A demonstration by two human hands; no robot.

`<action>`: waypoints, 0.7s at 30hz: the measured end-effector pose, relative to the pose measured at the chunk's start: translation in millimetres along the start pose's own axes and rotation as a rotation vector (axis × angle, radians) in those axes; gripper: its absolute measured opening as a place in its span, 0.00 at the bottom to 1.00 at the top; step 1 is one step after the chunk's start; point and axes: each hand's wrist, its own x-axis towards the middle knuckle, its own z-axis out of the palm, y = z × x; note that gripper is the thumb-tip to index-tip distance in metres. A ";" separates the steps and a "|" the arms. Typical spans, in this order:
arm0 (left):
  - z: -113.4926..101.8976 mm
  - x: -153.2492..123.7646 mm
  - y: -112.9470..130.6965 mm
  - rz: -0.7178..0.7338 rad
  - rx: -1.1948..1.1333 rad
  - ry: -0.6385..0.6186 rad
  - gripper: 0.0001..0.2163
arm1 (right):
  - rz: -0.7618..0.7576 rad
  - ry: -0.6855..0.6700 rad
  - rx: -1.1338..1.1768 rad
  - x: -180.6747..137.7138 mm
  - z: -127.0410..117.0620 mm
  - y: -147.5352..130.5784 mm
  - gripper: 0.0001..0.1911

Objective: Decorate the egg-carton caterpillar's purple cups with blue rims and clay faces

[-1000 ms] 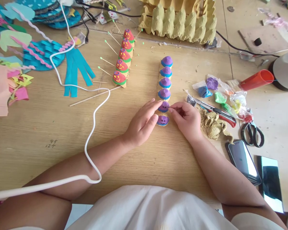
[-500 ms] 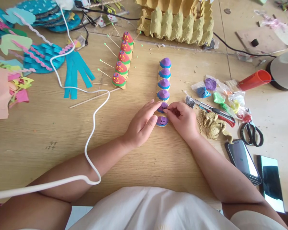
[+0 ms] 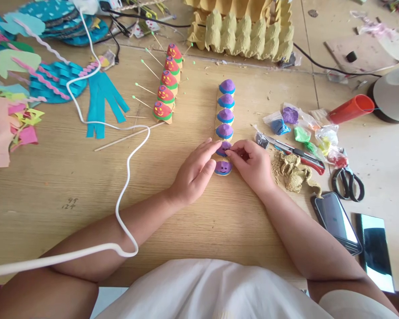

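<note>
A row of purple-and-blue clay-covered egg-carton cups (image 3: pixel 225 116) runs down the middle of the wooden table (image 3: pixel 60 177). My left hand (image 3: pixel 195 170) rests beside its near end, fingers stretched out, touching the second-nearest cup (image 3: pixel 223 147) and the nearest cup with a smiley face (image 3: pixel 223 167). My right hand (image 3: pixel 252 163) sits on the other side, fingertips pinched together against the second-nearest cup; what they pinch is too small to make out.
A red-and-green cup row with stick pins (image 3: pixel 165 88) stands to the left. Clay bags (image 3: pixel 299 128), a utility knife (image 3: pixel 299 154), scissors (image 3: pixel 347 181), two phones (image 3: pixel 335 221), a red tube (image 3: pixel 350 109), egg cartons (image 3: pixel 246 29), paper cutouts (image 3: pixel 36 79) and a white cable (image 3: pixel 126 177) lie around.
My right hand's pinched fingertips moved left onto the second-nearest cup. My left hand stayed in place.
</note>
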 end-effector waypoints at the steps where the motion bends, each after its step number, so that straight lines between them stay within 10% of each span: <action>1: -0.3 -0.2 -0.1 -0.001 -0.001 0.002 0.25 | 0.013 0.004 0.017 0.0 -1.0 0.0 0.05; 13: -2.8 -1.5 5.3 -0.002 -0.013 0.171 0.23 | 0.055 0.067 -0.037 -2.6 -18.5 -0.7 0.20; 21: -3.9 0.0 12.9 0.091 0.079 0.211 0.14 | 0.248 -0.036 0.481 -7.1 -14.9 -9.7 0.18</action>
